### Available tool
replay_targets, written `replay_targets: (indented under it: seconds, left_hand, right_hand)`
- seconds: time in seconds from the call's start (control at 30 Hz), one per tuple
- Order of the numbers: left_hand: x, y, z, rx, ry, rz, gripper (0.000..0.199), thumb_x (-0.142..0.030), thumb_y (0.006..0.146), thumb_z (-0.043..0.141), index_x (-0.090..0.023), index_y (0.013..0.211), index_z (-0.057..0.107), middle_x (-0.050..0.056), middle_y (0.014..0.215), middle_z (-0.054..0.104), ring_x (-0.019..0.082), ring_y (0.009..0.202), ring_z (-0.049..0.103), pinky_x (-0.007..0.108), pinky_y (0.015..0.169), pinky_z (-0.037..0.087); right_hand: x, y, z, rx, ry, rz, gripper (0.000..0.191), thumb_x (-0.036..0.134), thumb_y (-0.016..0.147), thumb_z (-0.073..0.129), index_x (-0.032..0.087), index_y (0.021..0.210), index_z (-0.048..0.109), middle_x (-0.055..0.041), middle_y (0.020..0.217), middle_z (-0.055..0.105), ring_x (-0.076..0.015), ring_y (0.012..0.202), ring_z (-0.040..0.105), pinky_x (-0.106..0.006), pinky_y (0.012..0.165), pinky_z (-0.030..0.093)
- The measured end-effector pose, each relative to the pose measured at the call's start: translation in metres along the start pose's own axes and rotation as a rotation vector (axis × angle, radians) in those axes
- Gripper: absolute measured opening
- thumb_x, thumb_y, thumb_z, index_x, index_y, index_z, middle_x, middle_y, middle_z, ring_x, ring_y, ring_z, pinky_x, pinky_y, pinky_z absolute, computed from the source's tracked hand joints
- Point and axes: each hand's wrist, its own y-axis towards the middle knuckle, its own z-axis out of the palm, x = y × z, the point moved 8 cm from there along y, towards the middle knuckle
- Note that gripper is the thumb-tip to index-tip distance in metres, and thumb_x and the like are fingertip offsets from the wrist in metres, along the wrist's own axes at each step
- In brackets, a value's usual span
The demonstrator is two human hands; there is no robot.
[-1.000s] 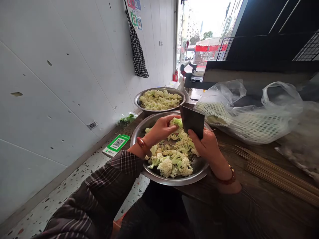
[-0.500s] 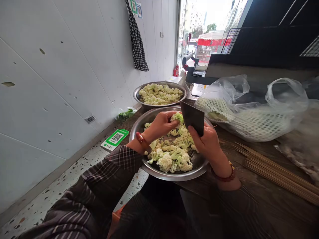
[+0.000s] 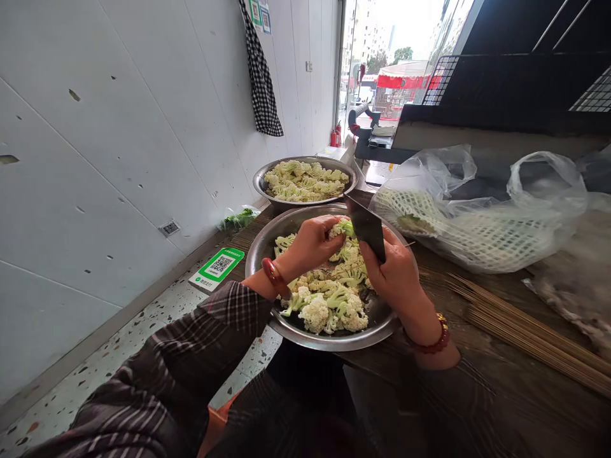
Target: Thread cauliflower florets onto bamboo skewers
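Note:
Over the near metal basin [image 3: 260, 254], my left hand [image 3: 315, 245] is closed on a cauliflower floret [image 3: 344, 228] with a pale green stem. My right hand [image 3: 394, 267] grips a cleaver [image 3: 366, 224], its dark, broad blade tilted toward the floret. Whether the edge touches the stem I cannot tell. A thin stick pokes out past the right hand's fingers. Below both hands, cut cauliflower pieces [image 3: 329, 308] lie in the basin. The cleaver's handle is hidden in my right hand.
Behind stands a second metal basin [image 3: 259, 184] heaped with florets. To the right are a plastic bag [image 3: 506, 235] holding net-wrapped produce and a bundle of thin wooden skewers [image 3: 525, 337] on the dark table. A green QR-code card [image 3: 219, 267] lies left, by the white wall [image 3: 143, 127].
The cleaver's blade has turned so that it shows narrower, close by the floret. My left hand keeps hold of the floret in nearly the same place.

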Motion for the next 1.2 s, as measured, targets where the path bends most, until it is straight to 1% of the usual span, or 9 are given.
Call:
replay_targets:
  seconds: [0.1, 0.3, 0.4, 0.6, 0.73, 0.87, 1.0, 1.13, 1.2]
  left_hand:
    - [-0.002, 0.000, 0.001, 0.011, 0.017, 0.019, 0.020, -0.020, 0.085, 0.058, -0.012, 0.097, 0.072, 0.006, 0.089, 0.069, 0.017, 0.080, 0.059, 0.028, 0.074, 0.049]
    - [-0.006, 0.000, 0.000, 0.026, 0.059, 0.070, 0.019, -0.018, 0.085, 0.058, -0.013, 0.096, 0.072, 0.007, 0.089, 0.070, 0.019, 0.085, 0.062, 0.031, 0.081, 0.050]
    - [-0.009, 0.000, 0.001, 0.044, 0.073, 0.087, 0.020, -0.016, 0.084, 0.058, -0.013, 0.097, 0.073, 0.006, 0.090, 0.071, 0.017, 0.084, 0.061, 0.031, 0.080, 0.050]
    - [0.001, -0.001, 0.004, 0.077, 0.021, -0.026, 0.019, -0.017, 0.082, 0.061, -0.013, 0.095, 0.074, 0.001, 0.073, 0.066, 0.013, 0.068, 0.055, 0.025, 0.065, 0.047]
    - [0.004, -0.002, 0.007, 0.105, -0.017, -0.059, 0.020, -0.020, 0.081, 0.062, -0.013, 0.095, 0.075, 0.000, 0.070, 0.063, 0.013, 0.067, 0.054, 0.024, 0.062, 0.046]
    - [0.005, -0.003, 0.009, 0.121, -0.061, -0.091, 0.023, -0.022, 0.082, 0.063, -0.014, 0.100, 0.075, -0.001, 0.069, 0.061, 0.013, 0.064, 0.051, 0.024, 0.058, 0.044]
    - [0.005, -0.002, 0.011, 0.132, -0.123, -0.113, 0.031, -0.030, 0.083, 0.068, -0.015, 0.110, 0.073, 0.000, 0.075, 0.065, 0.012, 0.064, 0.050, 0.024, 0.058, 0.044]
    - [0.006, 0.002, 0.007, 0.087, -0.161, -0.083, 0.041, -0.040, 0.078, 0.078, -0.014, 0.110, 0.073, 0.005, 0.091, 0.070, 0.017, 0.079, 0.059, 0.027, 0.070, 0.048]
    - [0.008, 0.003, 0.007, 0.083, -0.175, -0.065, 0.042, -0.042, 0.077, 0.080, -0.014, 0.108, 0.073, 0.007, 0.097, 0.072, 0.019, 0.086, 0.061, 0.029, 0.076, 0.050]
  right_hand:
    - [-0.001, 0.000, 0.000, 0.009, 0.014, 0.011, 0.011, 0.021, 0.101, 0.049, 0.021, 0.100, 0.059, -0.0099, 0.106, 0.069, -0.0237, 0.097, 0.068, -0.037, 0.078, 0.055]
    - [-0.003, 0.001, -0.001, 0.012, 0.025, 0.043, 0.010, 0.023, 0.100, 0.050, 0.023, 0.092, 0.054, -0.0075, 0.097, 0.067, -0.0217, 0.089, 0.066, -0.034, 0.073, 0.052]
    - [-0.005, 0.001, -0.001, 0.015, 0.023, 0.058, 0.010, 0.023, 0.099, 0.052, 0.023, 0.090, 0.054, -0.0052, 0.090, 0.065, -0.0204, 0.082, 0.064, -0.033, 0.071, 0.051]
    - [-0.005, 0.000, 0.000, 0.027, 0.027, 0.051, 0.009, 0.025, 0.100, 0.051, 0.023, 0.093, 0.057, -0.0050, 0.090, 0.064, -0.0208, 0.082, 0.062, -0.033, 0.071, 0.050]
    - [-0.006, 0.000, -0.001, 0.024, 0.022, 0.049, 0.012, 0.029, 0.101, 0.051, 0.022, 0.098, 0.061, -0.0049, 0.089, 0.063, -0.0212, 0.080, 0.062, -0.034, 0.070, 0.051]
    - [-0.007, 0.000, 0.000, 0.017, 0.023, 0.059, 0.017, 0.030, 0.101, 0.051, 0.022, 0.090, 0.060, -0.0045, 0.084, 0.061, -0.0206, 0.078, 0.060, -0.034, 0.069, 0.051]
    - [-0.008, -0.001, -0.001, -0.017, -0.009, 0.084, 0.022, 0.030, 0.101, 0.049, 0.021, 0.083, 0.059, -0.0064, 0.086, 0.062, -0.0212, 0.078, 0.061, -0.035, 0.071, 0.051]
    - [-0.006, -0.002, 0.000, 0.001, -0.008, 0.089, 0.025, 0.031, 0.103, 0.047, 0.021, 0.085, 0.061, -0.0067, 0.086, 0.062, -0.0219, 0.081, 0.062, -0.036, 0.072, 0.052]
    - [-0.005, -0.002, 0.001, 0.013, 0.006, 0.089, 0.025, 0.031, 0.103, 0.047, 0.021, 0.085, 0.061, -0.0066, 0.086, 0.062, -0.0214, 0.080, 0.062, -0.035, 0.071, 0.052]
